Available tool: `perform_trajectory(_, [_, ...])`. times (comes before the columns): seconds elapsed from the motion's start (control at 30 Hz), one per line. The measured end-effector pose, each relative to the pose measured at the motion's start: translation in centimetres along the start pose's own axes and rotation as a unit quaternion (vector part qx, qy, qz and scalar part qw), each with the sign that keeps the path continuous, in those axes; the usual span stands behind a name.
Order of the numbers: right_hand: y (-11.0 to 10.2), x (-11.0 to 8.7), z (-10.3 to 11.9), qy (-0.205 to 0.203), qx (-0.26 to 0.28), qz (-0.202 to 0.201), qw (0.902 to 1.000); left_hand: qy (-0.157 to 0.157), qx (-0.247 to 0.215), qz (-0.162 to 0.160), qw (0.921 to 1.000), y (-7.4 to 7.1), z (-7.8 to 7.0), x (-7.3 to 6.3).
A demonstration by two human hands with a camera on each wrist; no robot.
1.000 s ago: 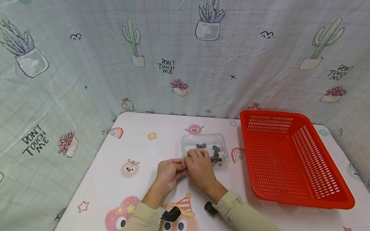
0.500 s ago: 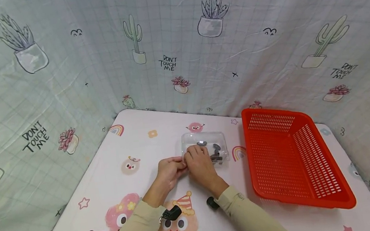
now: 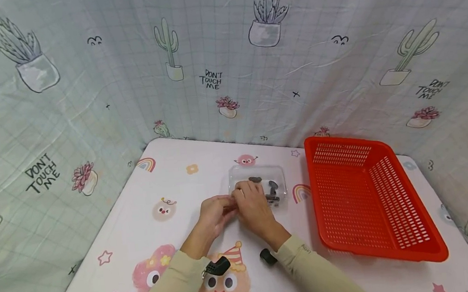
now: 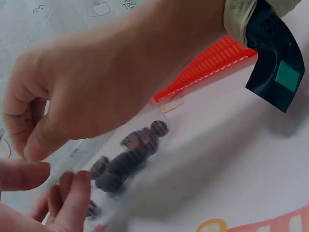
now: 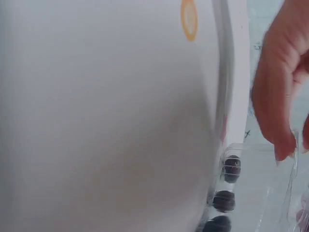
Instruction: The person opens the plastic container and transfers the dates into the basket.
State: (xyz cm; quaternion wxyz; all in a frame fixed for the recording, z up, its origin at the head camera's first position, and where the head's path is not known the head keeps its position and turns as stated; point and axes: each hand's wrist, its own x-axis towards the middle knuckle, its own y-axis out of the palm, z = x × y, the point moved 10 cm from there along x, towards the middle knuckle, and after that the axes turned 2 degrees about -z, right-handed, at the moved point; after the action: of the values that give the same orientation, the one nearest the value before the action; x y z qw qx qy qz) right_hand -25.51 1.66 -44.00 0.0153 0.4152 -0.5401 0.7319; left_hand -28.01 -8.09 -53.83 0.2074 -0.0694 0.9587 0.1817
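A clear plastic box lies on the table in front of me, with several dark, rounded, fruit-like pieces inside. Seen through its plastic in the right wrist view, the pieces look dark purple. My left hand pinches the box's near left corner. Beside it my right hand has its fingers curled over the same edge and covers part of the box. Thumb and fingertips of the right hand meet close to the left fingers in the left wrist view. The exact grip point is partly hidden.
To the right of the box stands a large red plastic basket with slotted walls. The white table carries printed cartoon figures. Cactus-patterned sheets hang behind and at both sides.
The left fingers have shifted slightly up at the box corner. The right hand stays nearly in place, and the dark pieces have moved a little in the head view.
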Motion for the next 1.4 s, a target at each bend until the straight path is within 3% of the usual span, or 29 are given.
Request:
perform_trajectory(0.13, [-0.2,-0.9,-2.0,0.052,0.014,0.026,0.9982,0.007,-0.002,-0.011,0.9999,-0.1,0.1,0.2])
perform_trajectory(0.27, [-1.1,-2.0,-4.4,0.102,0.029,0.019,0.9942,0.01,0.008,-0.021,0.9997,-0.6,-0.3,0.3])
perform_trajectory(0.47, [-2.8,-3.3,-7.0,0.15,0.036,-0.037,0.9874,0.005,0.018,-0.019,0.9996,-0.8,-0.8,0.4])
perform_trajectory(0.67, [-4.0,-3.4,-8.0,0.159,0.021,-0.09,0.9829,-0.001,0.033,-0.022,0.9992,-1.2,-1.0,0.4])
perform_trajectory(0.87, [-6.2,-3.1,-9.0,0.191,0.035,-0.156,0.9685,0.012,0.04,-0.028,0.9987,-2.1,-1.5,0.7])
perform_trajectory(0.97, [-6.3,-3.2,-9.9,0.228,0.082,-0.171,0.955,0.012,0.048,-0.029,0.9984,-2.6,-1.7,0.8])
perform_trajectory(1.17, [-6.1,-3.4,-12.1,0.325,0.162,-0.208,0.9084,0.018,0.058,-0.008,0.9981,-2.9,-2.4,0.2])
perform_trajectory(1.4, [-4.1,-2.9,-14.2,0.418,0.222,-0.176,0.8631,0.007,0.069,-0.021,0.9974,-3.8,-1.9,-0.1])
